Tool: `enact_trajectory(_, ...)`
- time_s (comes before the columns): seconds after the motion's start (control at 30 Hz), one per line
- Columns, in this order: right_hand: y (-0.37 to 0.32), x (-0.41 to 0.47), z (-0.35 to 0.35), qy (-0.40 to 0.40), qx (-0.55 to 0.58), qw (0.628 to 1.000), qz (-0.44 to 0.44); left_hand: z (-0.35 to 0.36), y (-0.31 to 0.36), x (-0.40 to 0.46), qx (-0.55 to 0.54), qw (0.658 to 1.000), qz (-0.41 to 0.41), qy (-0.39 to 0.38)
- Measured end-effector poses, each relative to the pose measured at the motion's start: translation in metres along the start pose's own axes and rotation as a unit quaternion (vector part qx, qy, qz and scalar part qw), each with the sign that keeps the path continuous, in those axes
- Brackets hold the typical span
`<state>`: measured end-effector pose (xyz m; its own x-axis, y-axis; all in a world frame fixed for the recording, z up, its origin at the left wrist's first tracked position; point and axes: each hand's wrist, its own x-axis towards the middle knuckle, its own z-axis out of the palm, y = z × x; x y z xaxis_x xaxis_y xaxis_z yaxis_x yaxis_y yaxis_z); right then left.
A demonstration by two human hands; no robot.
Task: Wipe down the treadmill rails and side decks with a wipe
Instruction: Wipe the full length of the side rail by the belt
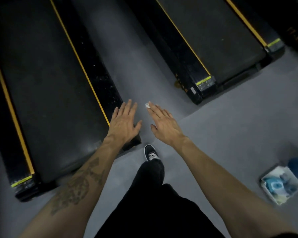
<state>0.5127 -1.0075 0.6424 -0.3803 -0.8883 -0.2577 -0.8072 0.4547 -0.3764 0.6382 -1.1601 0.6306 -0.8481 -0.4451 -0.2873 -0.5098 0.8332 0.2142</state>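
While both arms reach forward and down, the left hand (123,120) lies flat, fingers straight and slightly spread, over the rear corner of the near treadmill (55,86) and its side deck (100,74). Beside it, the right hand (163,123) stretches out palm down over the grey floor (222,127), fingers straight, with a small white wipe (147,105) showing at the fingertips; the hold is unclear. Faint orange lettering at the far right is too blurred to read.
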Motion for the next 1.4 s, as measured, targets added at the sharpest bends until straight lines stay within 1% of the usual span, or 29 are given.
enact_trajectory(0.17, 0.010, 0.055, -0.028, -0.037, -0.043, 0.995, -0.077, -0.014, -0.013, 0.027, -0.039, 0.995, -0.086, 0.015)
enact_trajectory(0.37, 0.012, 0.108, -0.036, -0.074, -0.061, 0.983, -0.155, -0.021, -0.027, 0.044, -0.074, 0.983, -0.164, 0.031)
enact_trajectory(0.5, 0.010, 0.142, -0.042, -0.093, -0.051, 0.972, -0.208, -0.024, -0.032, 0.051, -0.090, 0.968, -0.230, 0.031)
enact_trajectory(0.63, 0.012, 0.180, -0.048, -0.129, -0.057, 0.953, -0.269, -0.024, -0.026, 0.060, -0.108, 0.949, -0.293, 0.034)
enact_trajectory(0.73, 0.016, 0.207, -0.053, -0.160, -0.062, 0.931, -0.322, -0.020, -0.017, 0.069, -0.128, 0.923, -0.359, 0.051)
enact_trajectory(0.93, 0.030, 0.237, -0.056, -0.225, -0.100, 0.863, -0.441, -0.008, 0.025, 0.078, -0.192, 0.843, -0.490, 0.109)
enact_trajectory(1.03, 0.034, 0.242, -0.052, -0.247, -0.112, 0.834, -0.480, 0.000, 0.046, 0.074, -0.221, 0.803, -0.540, 0.122)
enact_trajectory(1.1, 0.034, 0.242, -0.049, -0.257, -0.110, 0.822, -0.496, 0.007, 0.058, 0.069, -0.237, 0.782, -0.563, 0.125)
enact_trajectory(1.4, 0.026, 0.226, -0.037, -0.261, -0.113, 0.786, -0.549, 0.030, 0.096, 0.050, -0.267, 0.730, -0.609, 0.155)
